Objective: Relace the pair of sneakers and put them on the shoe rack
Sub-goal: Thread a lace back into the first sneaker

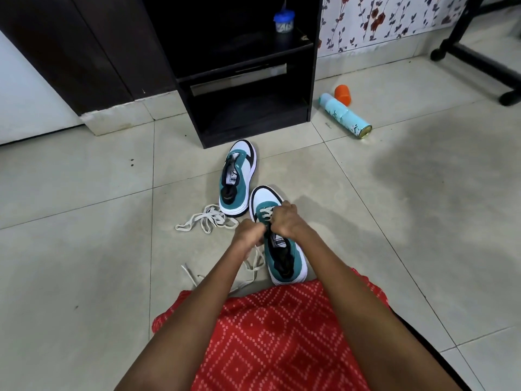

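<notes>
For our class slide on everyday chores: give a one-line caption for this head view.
Both hands, left and right, thread a lace through the near sneaker; the far sneaker waits unlaced before the shoe rack.

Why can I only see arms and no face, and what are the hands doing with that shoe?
The camera sits on the person's head and looks down, so you only see their arms and red dress. There is one picture, taken from up there. Both hands, left hand and right hand, pinch the lace of the near sneaker and thread it through the holes. The far sneaker stands on the floor with no lace yet; its loose lace lies beside it. Behind stands the dark shoe rack, where the shoes will go. A spray can lies on the floor too.
</notes>
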